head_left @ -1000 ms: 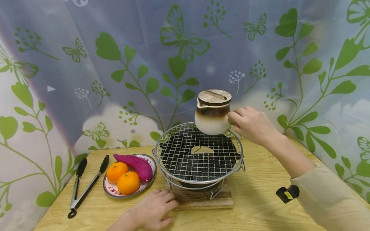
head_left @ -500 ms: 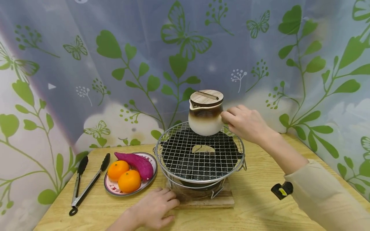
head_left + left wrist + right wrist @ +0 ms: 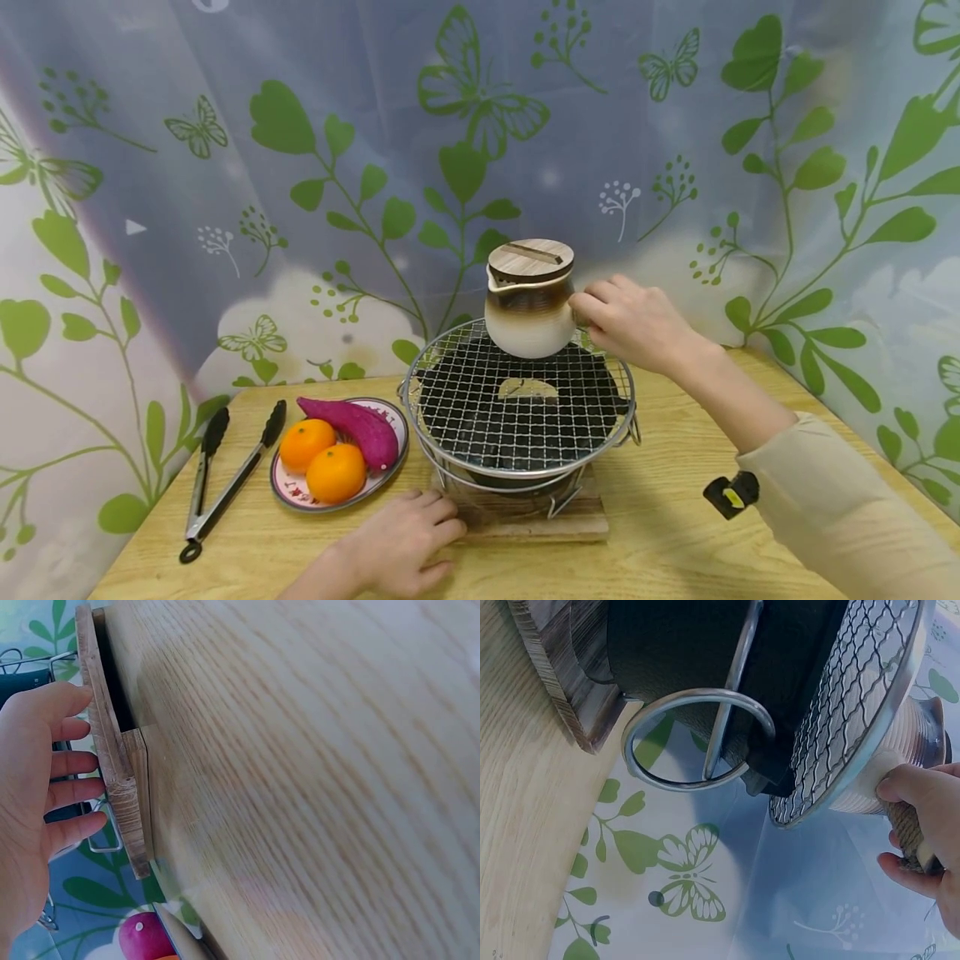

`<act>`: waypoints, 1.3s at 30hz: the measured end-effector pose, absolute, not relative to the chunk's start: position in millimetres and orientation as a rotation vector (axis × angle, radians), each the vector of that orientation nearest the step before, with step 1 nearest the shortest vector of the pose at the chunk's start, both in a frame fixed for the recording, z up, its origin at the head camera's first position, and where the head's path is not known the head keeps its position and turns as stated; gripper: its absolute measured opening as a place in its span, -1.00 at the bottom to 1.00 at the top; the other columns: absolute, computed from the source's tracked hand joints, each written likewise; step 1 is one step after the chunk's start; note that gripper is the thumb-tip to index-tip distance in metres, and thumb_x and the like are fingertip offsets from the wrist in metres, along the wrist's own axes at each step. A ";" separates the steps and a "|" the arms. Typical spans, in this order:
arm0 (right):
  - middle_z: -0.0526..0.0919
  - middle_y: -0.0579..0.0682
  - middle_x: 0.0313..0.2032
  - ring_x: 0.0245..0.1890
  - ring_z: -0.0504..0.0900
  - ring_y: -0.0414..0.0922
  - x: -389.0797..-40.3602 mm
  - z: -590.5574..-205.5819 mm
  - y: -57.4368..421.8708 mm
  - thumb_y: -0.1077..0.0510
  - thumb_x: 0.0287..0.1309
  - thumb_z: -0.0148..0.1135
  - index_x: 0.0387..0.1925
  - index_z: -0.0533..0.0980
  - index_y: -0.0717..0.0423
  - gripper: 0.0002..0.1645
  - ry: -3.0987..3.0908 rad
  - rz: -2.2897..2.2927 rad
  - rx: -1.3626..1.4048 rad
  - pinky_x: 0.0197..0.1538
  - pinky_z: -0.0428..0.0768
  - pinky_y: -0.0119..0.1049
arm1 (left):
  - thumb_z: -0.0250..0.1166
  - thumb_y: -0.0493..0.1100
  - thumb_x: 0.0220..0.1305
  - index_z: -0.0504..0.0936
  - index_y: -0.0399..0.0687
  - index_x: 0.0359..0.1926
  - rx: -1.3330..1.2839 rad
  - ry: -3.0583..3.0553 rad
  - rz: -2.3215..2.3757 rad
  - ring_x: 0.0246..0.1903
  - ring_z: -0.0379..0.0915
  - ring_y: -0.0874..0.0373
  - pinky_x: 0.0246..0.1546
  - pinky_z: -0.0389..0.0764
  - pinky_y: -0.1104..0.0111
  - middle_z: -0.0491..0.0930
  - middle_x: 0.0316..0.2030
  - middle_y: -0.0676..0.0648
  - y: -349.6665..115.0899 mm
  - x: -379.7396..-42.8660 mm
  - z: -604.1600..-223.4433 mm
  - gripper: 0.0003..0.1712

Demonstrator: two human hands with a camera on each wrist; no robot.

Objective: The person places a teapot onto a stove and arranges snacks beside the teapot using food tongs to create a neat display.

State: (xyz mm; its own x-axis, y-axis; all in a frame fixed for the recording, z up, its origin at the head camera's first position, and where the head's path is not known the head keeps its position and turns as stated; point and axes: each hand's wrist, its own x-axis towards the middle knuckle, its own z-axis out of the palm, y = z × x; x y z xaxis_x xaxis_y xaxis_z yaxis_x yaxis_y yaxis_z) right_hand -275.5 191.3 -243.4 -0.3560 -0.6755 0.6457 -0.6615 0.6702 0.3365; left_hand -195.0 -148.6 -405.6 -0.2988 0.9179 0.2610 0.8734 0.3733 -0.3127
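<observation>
My right hand (image 3: 633,321) grips the rope-wrapped side handle (image 3: 906,829) of a brown-and-cream teapot (image 3: 528,321) topped by a flat wooden lid (image 3: 531,257). The pot is upright over the back of a round wire grill rack (image 3: 517,433), its base close over the mesh. Under the rack is a black stove (image 3: 682,645) on a wooden board (image 3: 532,527). At that board's front left corner rests my left hand (image 3: 401,537); in the left wrist view its fingers (image 3: 75,787) lie along the board's edge, loosely bent and holding nothing.
Left of the stove, a patterned plate (image 3: 288,492) bears two oranges (image 3: 335,473) and a purple sweet potato (image 3: 363,429). Metal tongs (image 3: 225,492) with black tips lie spread farther left. A leaf-print curtain (image 3: 360,167) hangs behind the wooden table (image 3: 667,467).
My right hand has carried the teapot a little left across the rack, then slightly lower toward the mesh. The left hand has stayed at the board.
</observation>
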 end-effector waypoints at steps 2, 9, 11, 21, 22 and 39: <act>0.57 0.05 -0.38 -0.44 0.50 0.03 -276.3 -242.8 192.7 0.35 -0.17 0.20 -0.27 0.51 0.15 -0.71 -2.093 -0.025 1.026 -0.69 0.41 -0.26 | 0.25 0.12 0.07 0.54 0.10 -0.17 -1.556 -2.246 0.156 -0.26 0.40 0.16 -0.31 0.46 0.35 0.46 -0.28 0.08 -148.6 -195.1 -405.4 -0.66; 0.57 0.05 -0.39 -0.46 0.48 0.01 -276.4 -243.2 194.2 0.34 -0.16 0.22 -0.29 0.50 0.13 -0.73 -2.076 -0.043 1.046 -0.71 0.37 -0.29 | 0.24 0.12 0.08 0.54 0.09 -0.16 -1.560 -2.247 0.162 -0.25 0.40 0.16 -0.31 0.46 0.35 0.47 -0.27 0.07 -148.2 -194.6 -404.8 -0.66; 0.57 0.05 -0.39 -0.47 0.48 0.01 -276.6 -244.0 193.6 0.35 -0.17 0.24 -0.30 0.49 0.12 -0.72 -2.069 -0.046 1.055 -0.71 0.37 -0.30 | 0.24 0.13 0.08 0.54 0.10 -0.16 -1.563 -2.242 0.161 -0.25 0.40 0.16 -0.31 0.45 0.35 0.46 -0.28 0.08 -148.2 -194.7 -405.5 -0.66; 0.57 0.06 -0.38 -0.45 0.49 0.02 -276.9 -244.8 193.4 0.35 -0.17 0.21 -0.29 0.49 0.13 -0.72 -2.078 -0.041 1.058 -0.71 0.39 -0.29 | 0.24 0.14 0.07 0.53 0.11 -0.17 -1.559 -2.239 0.164 -0.25 0.41 0.15 -0.33 0.43 0.36 0.45 -0.29 0.08 -148.6 -195.8 -407.2 -0.66; 0.57 0.06 -0.37 -0.45 0.50 0.02 -277.0 -244.5 194.0 0.34 -0.17 0.21 -0.28 0.50 0.13 -0.72 -2.083 -0.041 1.056 -0.70 0.40 -0.29 | 0.24 0.14 0.07 0.53 0.11 -0.17 -1.557 -2.243 0.164 -0.25 0.40 0.16 -0.32 0.44 0.35 0.45 -0.29 0.09 -148.5 -195.8 -407.0 -0.66; 0.57 0.04 -0.38 -0.41 0.51 0.05 -270.2 -244.4 210.4 0.32 -0.15 0.19 -0.34 0.48 0.11 -0.78 -2.036 -0.052 1.055 -0.70 0.39 -0.26 | 0.24 0.14 0.06 0.53 0.11 -0.16 -1.561 -2.236 0.172 -0.25 0.41 0.15 -0.33 0.43 0.35 0.46 -0.29 0.08 -147.7 -196.1 -406.2 -0.65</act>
State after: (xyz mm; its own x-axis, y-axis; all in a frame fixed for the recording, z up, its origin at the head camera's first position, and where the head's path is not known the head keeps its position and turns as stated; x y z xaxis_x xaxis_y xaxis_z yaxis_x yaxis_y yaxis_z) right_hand -270.2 210.4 -244.4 -0.3099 -0.6954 0.6484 -0.6616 0.6475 0.3782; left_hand -196.1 -147.7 -406.2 -0.2913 0.9216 0.2566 0.8715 0.3663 -0.3261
